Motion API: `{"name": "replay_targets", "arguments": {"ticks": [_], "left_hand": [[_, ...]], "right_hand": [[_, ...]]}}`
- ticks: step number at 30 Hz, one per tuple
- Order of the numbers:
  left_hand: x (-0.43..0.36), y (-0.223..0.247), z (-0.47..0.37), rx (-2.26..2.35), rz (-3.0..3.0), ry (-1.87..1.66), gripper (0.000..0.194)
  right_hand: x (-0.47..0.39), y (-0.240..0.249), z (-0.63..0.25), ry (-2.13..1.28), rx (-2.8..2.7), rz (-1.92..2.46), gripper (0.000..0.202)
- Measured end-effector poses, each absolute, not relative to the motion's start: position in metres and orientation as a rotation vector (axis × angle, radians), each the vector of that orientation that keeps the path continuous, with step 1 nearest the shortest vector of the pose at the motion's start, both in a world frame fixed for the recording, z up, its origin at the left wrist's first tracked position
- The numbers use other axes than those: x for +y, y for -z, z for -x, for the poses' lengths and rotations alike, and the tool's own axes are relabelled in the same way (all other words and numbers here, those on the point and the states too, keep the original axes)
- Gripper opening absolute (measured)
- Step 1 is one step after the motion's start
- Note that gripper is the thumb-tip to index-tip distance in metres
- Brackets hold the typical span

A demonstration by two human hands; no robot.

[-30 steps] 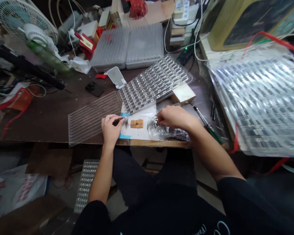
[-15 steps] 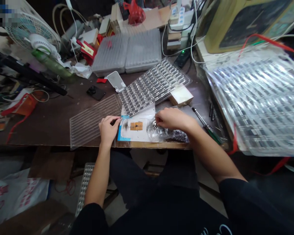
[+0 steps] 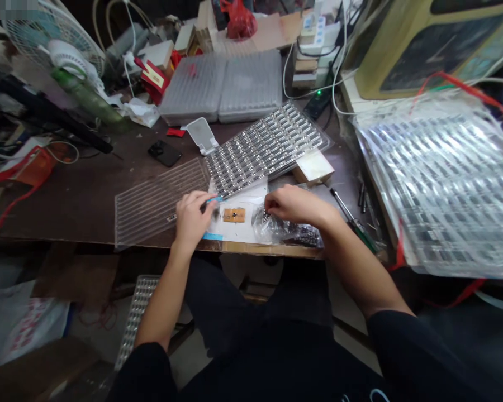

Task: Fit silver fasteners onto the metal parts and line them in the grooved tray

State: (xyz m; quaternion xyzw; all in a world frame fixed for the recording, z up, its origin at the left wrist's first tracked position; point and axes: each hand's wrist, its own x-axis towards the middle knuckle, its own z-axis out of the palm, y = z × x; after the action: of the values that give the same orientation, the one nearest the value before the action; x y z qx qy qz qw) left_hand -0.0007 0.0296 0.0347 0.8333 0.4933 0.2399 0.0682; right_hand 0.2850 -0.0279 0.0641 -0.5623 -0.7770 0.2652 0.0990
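Observation:
My left hand point(image 3: 193, 219) is at the left side of a white sheet point(image 3: 243, 230) with blue edges. Its thumb and forefinger are closed near the sheet's upper left; anything between them is too small to make out. Beside its knuckles a small metal part point(image 3: 171, 217) lies on a clear ribbed tray point(image 3: 151, 204). My right hand point(image 3: 288, 202) is closed over a clear plastic bag point(image 3: 279, 228) of small shiny metal parts, fingertips down among them. Between the hands sits a small orange-brown block point(image 3: 233, 215) with a dark spot in its middle.
Behind the sheet, a tray point(image 3: 264, 145) filled with rows of metal parts leans on a small box point(image 3: 314, 166). A screwdriver point(image 3: 352, 218) lies right of the bag. Wrapped trays point(image 3: 448, 190) are stacked at the right; a phone point(image 3: 165, 152) lies at the back left.
My left hand has shifted slightly right over the sheet's edge, and the small metal part on the ribbed tray now shows. My right hand stays at the bag. The view has shifted a little.

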Motion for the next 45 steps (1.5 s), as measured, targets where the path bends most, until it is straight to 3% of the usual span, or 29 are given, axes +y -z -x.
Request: {"name": "replay_targets", "arguments": {"ticks": [6,14,24,31,37,42,45], "left_hand": [[0.047,-0.020,-0.026,1.480,-2.459,-0.753,0.010],[0.025,-0.006,-0.014,1.291,-1.934,-1.225,0.006],[0.012,0.002,-0.008,1.201,-1.802,-1.124,0.017],[0.008,-0.004,-0.009,1.236,-1.892,-1.096,0.010],[0.009,-0.003,-0.008,1.173,-1.946,-1.055,0.012],[0.009,-0.001,-0.008,1.101,-2.013,-0.982,0.008],[0.009,-0.002,-0.009,1.097,-2.066,-0.973,0.006]], "right_hand": [[-0.020,-0.050,-0.264,-0.751,-2.145,1.373,0.022],[-0.017,-0.033,-0.219,-0.835,-2.050,1.372,0.021],[-0.013,-0.021,-0.208,-0.753,-2.162,1.389,0.018],[-0.025,-0.021,-0.195,-0.389,-2.493,1.556,0.022],[-0.022,-0.042,-0.223,-0.715,-2.300,1.359,0.027],[-0.028,-0.067,-0.278,-0.809,-2.270,1.845,0.014],[-0.030,-0.066,-0.287,-0.779,-2.331,2.058,0.020]]}}
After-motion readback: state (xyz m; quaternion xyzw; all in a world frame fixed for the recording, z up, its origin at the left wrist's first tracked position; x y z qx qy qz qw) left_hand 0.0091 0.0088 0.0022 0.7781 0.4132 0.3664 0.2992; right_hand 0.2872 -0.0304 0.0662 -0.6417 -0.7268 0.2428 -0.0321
